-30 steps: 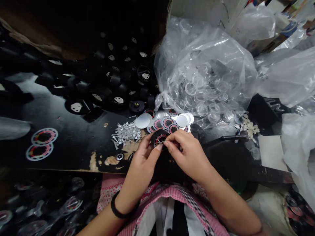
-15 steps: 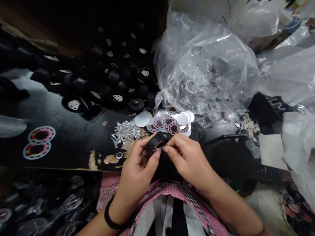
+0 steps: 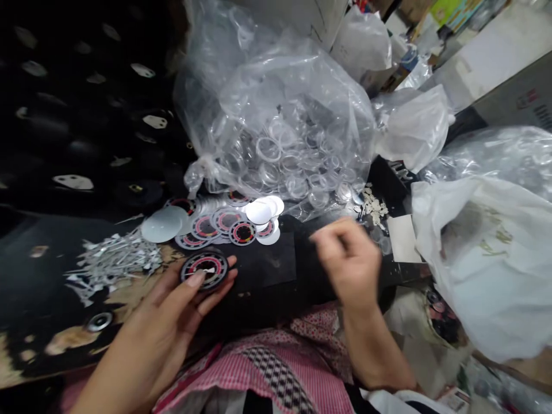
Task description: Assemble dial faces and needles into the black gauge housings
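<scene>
My left hand (image 3: 172,316) holds a round black gauge (image 3: 211,261) with its face up. Its dial has a red and grey ring. The thumb presses by a small white pointer (image 3: 206,271) at the centre, and fingers wrap beneath the case. My right hand (image 3: 351,264) is apart from it, over the right side of the bench, blurred by motion. Its fingers look curled, but whether they hold anything is unclear. Just beyond the gauge lie loose printed dial discs (image 3: 226,221). A heap of small white pointers (image 3: 116,259) is to the left of them.
A large clear bag (image 3: 280,115) full of transparent round covers stands behind the discs. Black cases (image 3: 77,149) with white plates crowd the back left. Small metal plates (image 3: 374,208) and a white card (image 3: 404,238) lie at right, beside a white plastic bag (image 3: 487,259).
My right hand has let go of the gauge and moved away right. My left hand has tilted the gauge face up. The view has swung to the right.
</scene>
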`<action>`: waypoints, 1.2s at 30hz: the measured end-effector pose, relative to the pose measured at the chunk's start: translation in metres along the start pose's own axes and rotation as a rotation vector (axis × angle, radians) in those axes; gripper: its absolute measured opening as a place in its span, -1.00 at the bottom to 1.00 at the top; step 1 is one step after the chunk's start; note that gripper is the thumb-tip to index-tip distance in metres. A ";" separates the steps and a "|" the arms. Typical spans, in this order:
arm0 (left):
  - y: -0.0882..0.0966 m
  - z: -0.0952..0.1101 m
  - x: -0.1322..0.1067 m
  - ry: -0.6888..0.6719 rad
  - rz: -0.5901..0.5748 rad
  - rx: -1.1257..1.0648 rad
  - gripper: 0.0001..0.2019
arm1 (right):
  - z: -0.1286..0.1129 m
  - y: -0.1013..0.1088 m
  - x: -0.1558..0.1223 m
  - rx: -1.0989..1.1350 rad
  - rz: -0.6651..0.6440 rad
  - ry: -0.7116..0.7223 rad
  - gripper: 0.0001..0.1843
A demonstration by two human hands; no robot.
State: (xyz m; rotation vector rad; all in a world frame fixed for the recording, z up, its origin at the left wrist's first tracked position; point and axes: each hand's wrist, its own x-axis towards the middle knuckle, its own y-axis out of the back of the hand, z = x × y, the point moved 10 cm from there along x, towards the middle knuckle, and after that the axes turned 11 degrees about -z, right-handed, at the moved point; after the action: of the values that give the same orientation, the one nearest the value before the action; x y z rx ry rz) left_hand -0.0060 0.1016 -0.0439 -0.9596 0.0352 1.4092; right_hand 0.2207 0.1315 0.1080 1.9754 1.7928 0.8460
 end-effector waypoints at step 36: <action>-0.045 -0.053 0.011 0.214 -0.236 -0.291 -0.79 | -0.042 -0.074 0.004 0.405 -0.335 0.246 -0.78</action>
State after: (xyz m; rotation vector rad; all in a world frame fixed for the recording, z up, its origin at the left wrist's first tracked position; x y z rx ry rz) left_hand 0.0610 0.0855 -0.0595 -1.3090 -0.1242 1.1075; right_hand 0.1371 0.1406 0.0961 1.7629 2.5173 0.6783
